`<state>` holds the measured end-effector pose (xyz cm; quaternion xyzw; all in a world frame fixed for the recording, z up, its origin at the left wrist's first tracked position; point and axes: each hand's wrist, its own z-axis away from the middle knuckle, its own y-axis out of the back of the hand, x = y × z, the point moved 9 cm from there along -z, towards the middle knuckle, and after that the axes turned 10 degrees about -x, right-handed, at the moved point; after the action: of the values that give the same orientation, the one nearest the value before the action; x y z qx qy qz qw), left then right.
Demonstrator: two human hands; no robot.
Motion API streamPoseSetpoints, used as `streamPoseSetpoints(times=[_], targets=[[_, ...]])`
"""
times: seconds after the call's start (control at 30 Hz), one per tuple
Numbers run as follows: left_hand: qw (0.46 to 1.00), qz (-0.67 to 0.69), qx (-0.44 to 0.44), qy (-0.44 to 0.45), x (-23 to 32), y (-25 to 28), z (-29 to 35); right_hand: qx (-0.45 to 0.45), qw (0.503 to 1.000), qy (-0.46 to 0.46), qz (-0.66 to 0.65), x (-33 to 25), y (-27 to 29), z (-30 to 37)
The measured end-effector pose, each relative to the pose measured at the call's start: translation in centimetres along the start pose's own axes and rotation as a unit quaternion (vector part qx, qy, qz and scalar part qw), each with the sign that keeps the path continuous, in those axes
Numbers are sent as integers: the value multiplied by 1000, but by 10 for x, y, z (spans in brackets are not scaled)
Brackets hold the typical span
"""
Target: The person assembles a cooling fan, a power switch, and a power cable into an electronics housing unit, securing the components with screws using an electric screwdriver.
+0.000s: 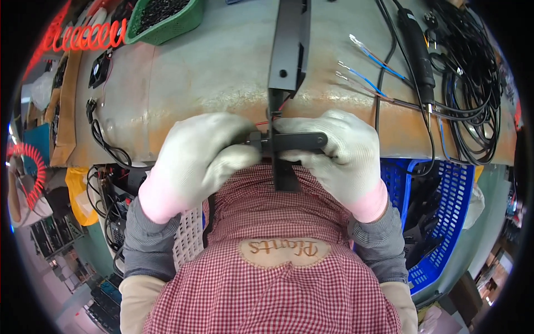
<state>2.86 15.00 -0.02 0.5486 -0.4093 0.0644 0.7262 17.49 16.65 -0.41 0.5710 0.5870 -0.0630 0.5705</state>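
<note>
A long black metal housing (286, 53) lies over the table's front edge, its near end sticking out toward my apron. Through its near end passes a small black fitting (259, 139), and my gloved left hand (200, 153) pinches this on the left side. On the other side, my gloved right hand (345, 153) grips a flat black bar (303, 141) with a rounded end, its fingers above and thumb below. The bar lies against the housing wall. A thin red wire (283, 104) runs out of the housing. My fingertips partly hide the fitting.
A green basket (167, 25) of small black parts stands at the far left, near a small fan (99, 69) and a black cable (95, 128). To the right lie a black power screwdriver (417, 53), stripped wires and coiled black cables (473, 94). Below is a blue crate (445, 222).
</note>
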Motion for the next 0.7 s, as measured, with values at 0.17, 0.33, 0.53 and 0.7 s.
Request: streamPoseSetpoints(times=[0.17, 0.33, 0.53, 0.7], targets=[[990, -125, 36, -48, 17, 5, -4, -25, 1000, -9, -3, 3, -1, -3], [950, -251, 135, -128, 36, 10, 4, -23, 999, -21, -8, 3, -2, -5], [994, 79, -57, 50, -8, -5, -8, -27, 999, -10, -17, 3, -1, -6], [947, -269, 118, -132, 33, 6, 5, -38, 999, 5, -10, 2, -1, -5]])
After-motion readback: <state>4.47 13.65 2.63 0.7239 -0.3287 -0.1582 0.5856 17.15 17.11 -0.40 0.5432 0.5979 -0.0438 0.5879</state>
